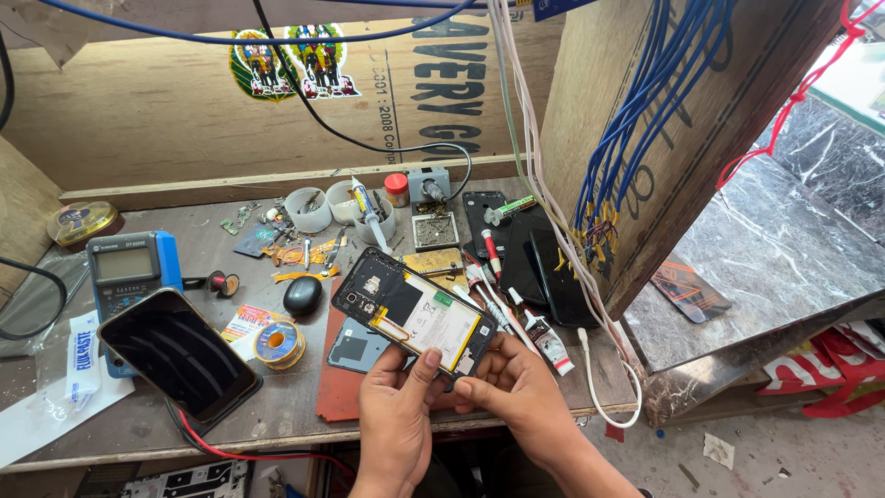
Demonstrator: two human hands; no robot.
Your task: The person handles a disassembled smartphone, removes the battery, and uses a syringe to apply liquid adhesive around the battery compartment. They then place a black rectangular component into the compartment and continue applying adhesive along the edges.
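Pinching the near end of the opened black smartphone with its back cover off and white battery exposed (412,314), the left hand (395,417) and right hand (513,389) hold it tilted just above the bench edge. With so short a grip, it could slip onto the red mat (334,387) beneath the hands, or the thumbs could strain its bare connectors.

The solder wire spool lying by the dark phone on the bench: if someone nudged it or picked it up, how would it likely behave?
The solder spool lies flat on its flange, so a nudge would probably slide it, not roll it. Stood on edge, its round shape would likely roll. Small but wound with metal wire, it is probably heavy for its size.
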